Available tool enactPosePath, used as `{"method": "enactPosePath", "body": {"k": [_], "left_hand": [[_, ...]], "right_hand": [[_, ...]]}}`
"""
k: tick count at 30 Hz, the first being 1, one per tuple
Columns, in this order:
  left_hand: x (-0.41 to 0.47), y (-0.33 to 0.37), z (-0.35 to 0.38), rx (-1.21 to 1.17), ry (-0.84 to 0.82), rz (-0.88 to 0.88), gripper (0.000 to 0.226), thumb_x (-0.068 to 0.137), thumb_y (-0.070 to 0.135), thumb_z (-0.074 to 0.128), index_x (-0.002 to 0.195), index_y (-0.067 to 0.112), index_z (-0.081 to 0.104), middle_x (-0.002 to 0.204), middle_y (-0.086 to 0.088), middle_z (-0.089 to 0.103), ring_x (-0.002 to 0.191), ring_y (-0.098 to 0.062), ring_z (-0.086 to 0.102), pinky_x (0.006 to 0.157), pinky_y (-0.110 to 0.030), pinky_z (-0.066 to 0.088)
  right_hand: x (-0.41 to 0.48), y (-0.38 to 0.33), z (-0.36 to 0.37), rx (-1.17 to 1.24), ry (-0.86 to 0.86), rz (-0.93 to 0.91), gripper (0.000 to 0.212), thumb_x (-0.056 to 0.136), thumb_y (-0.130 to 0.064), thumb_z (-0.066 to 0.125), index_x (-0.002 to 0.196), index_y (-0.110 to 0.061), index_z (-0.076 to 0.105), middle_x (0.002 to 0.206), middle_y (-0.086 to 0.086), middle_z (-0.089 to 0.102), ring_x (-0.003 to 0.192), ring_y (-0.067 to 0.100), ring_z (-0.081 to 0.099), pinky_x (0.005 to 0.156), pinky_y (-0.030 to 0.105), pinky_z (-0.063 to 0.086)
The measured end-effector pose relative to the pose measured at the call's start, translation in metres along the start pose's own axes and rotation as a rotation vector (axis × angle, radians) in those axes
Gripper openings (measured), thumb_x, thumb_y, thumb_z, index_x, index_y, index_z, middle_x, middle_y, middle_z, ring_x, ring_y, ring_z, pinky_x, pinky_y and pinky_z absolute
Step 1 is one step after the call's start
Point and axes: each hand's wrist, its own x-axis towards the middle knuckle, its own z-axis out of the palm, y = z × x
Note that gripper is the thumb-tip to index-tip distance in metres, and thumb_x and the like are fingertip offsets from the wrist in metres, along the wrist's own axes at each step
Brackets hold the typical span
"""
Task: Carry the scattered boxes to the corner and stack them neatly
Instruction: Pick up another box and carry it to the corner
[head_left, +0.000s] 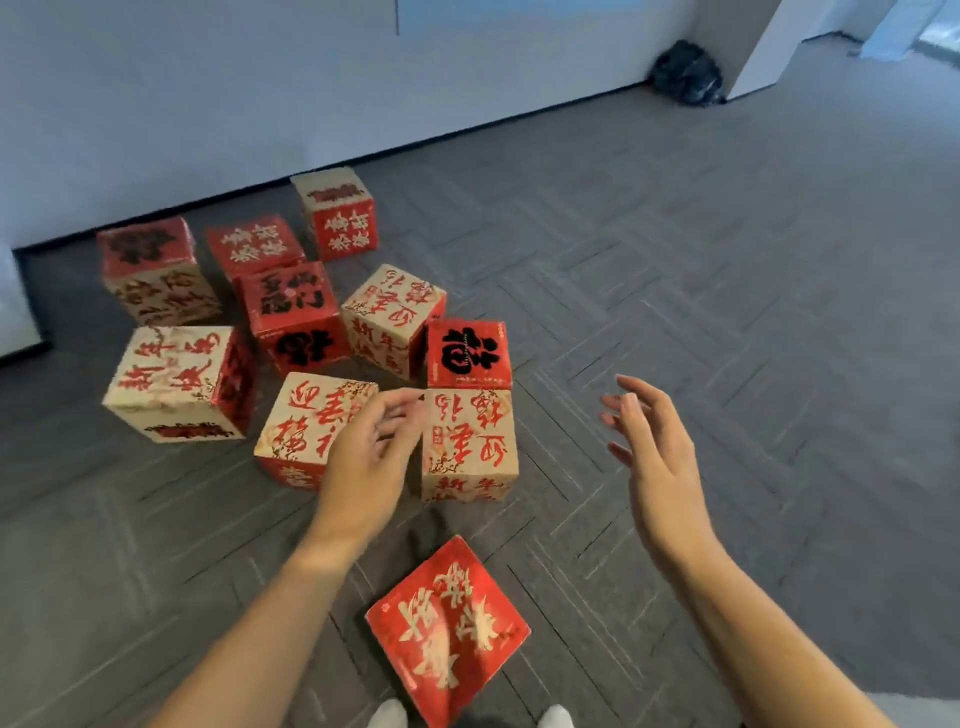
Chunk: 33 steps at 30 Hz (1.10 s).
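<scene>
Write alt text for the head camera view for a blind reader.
A left hand and right hand, both open, reach toward a beige box with red calligraphy on grey floor. More red and beige boxes lie scattered behind it by a white wall; one red box lies near the feet.

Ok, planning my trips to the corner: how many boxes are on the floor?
10 boxes: three by the wall, three mid-cluster, three in the front row, one red-topped by the feet. None seems hidden, though the cluster could conceal one.
</scene>
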Motion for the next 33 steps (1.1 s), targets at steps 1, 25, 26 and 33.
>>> {"method": "enactPosePath", "body": {"k": [1,25,26,33], "left_hand": [[0.008,-0.005,0.001,0.020,0.059,-0.014,0.019,0.105,0.028,0.063,0.123,0.029,0.070,0.120,0.012,0.073,0.114,-0.001,0.067,0.098,-0.022,0.055],[0.039,-0.373,0.134,0.321,0.298,-0.447,0.023,0.107,0.038,0.058,0.124,0.030,0.071,0.121,0.022,0.070,0.113,0.014,0.061,0.090,-0.004,0.043],[0.041,-0.396,0.138,0.315,0.286,-0.453,0.023,0.107,0.037,0.058,0.125,0.029,0.071,0.121,0.021,0.070,0.114,0.012,0.061,0.091,-0.006,0.043],[0.047,-0.534,0.167,0.389,0.146,-0.489,0.026,0.107,0.031,0.056,0.128,0.024,0.071,0.125,0.015,0.070,0.122,-0.001,0.061,0.097,-0.012,0.040]], "right_hand": [[0.021,0.005,0.002,-0.002,-0.041,-0.001,0.066,0.086,-0.078,0.046,0.137,-0.038,0.057,0.134,-0.013,0.065,0.126,0.005,0.060,0.112,0.047,0.049],[0.115,0.443,0.107,-0.177,-0.636,0.349,0.026,0.107,-0.044,0.051,0.131,-0.036,0.055,0.113,-0.029,0.060,0.098,-0.032,0.052,0.076,-0.003,0.040],[0.113,0.464,0.112,-0.187,-0.643,0.358,0.027,0.106,-0.046,0.050,0.132,-0.037,0.055,0.113,-0.030,0.060,0.098,-0.033,0.052,0.076,-0.001,0.042],[0.102,0.585,0.145,-0.255,-0.696,0.418,0.032,0.106,-0.047,0.050,0.136,-0.034,0.054,0.114,-0.025,0.059,0.097,-0.032,0.052,0.073,-0.003,0.042]]}}
